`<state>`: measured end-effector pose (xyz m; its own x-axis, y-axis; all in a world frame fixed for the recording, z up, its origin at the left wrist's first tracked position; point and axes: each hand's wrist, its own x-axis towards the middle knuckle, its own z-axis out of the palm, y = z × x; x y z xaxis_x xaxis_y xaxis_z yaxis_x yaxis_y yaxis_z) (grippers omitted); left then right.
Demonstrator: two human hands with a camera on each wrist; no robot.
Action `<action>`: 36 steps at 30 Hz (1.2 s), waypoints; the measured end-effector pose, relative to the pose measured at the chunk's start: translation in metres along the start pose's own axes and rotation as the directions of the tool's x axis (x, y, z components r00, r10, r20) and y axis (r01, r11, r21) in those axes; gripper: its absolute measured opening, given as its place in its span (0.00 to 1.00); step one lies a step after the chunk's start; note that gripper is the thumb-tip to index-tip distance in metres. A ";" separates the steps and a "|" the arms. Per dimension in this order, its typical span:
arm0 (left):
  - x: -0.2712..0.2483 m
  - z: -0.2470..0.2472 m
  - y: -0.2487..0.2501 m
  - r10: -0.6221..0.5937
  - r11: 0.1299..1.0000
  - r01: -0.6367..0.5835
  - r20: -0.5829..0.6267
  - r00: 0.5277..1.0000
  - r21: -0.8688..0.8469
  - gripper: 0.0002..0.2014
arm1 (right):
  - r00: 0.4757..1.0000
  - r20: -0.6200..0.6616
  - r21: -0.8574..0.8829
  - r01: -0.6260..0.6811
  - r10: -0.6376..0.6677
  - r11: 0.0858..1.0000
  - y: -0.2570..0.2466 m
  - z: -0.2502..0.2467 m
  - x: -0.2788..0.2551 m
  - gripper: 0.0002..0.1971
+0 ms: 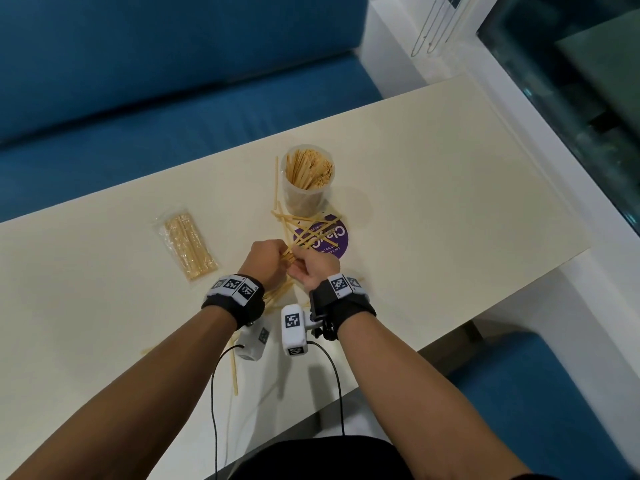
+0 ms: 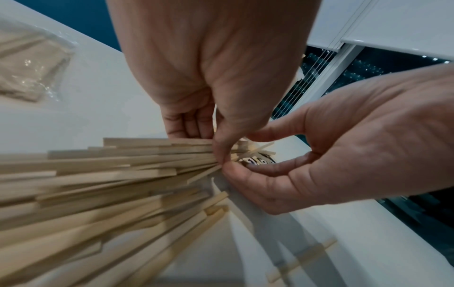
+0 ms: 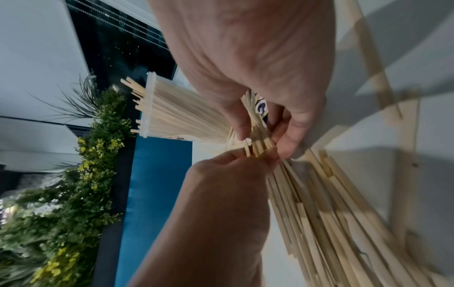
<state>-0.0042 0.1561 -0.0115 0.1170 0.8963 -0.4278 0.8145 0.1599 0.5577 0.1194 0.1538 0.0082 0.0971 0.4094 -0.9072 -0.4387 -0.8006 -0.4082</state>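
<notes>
My left hand point(image 1: 267, 259) grips a bundle of thin wooden sticks point(image 2: 123, 170) in its curled fingers, low over the cream table point(image 1: 433, 188). The bundle fans back under that wrist. My right hand point(image 1: 314, 268) meets it from the right and pinches the bundle's far ends point(image 3: 255, 149) between thumb and forefinger. Several loose sticks point(image 1: 301, 225) lie crossed just beyond the hands, partly over a round purple sticker point(image 1: 337, 242). Behind them a clear plastic cup point(image 1: 306, 202) stands upright, packed with more sticks.
A sealed plastic packet of sticks point(image 1: 187, 247) lies left of the hands. Stray sticks point(image 1: 234, 368) lie near the table's front edge. A blue sofa point(image 1: 138, 98) runs behind the table, a white window ledge point(image 1: 540, 161) along its right. Green plants point(image 3: 73, 194) stand further off.
</notes>
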 end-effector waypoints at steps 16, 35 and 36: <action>0.000 -0.008 -0.008 0.014 0.976 -0.029 -0.071 0.997 -0.217 0.10 | 0.999 -0.008 -0.101 0.046 -0.047 0.994 0.004 0.001 0.018 0.12; -0.014 0.004 -0.002 0.269 0.962 -0.271 -0.057 0.961 -0.033 0.12 | 0.993 -0.099 -0.032 0.065 -0.068 0.997 0.000 -0.020 0.023 0.10; -0.014 0.005 -0.001 0.273 0.962 -0.274 -0.033 0.961 -0.016 0.11 | 0.993 -0.091 -0.032 0.066 -0.069 0.997 -0.001 -0.021 0.022 0.09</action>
<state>-0.0042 0.1411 -0.0095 0.3162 0.9190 -0.2356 0.7422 -0.0849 0.6648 0.1410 0.1542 -0.0139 0.2079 0.4222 -0.8824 -0.4029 -0.7850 -0.4705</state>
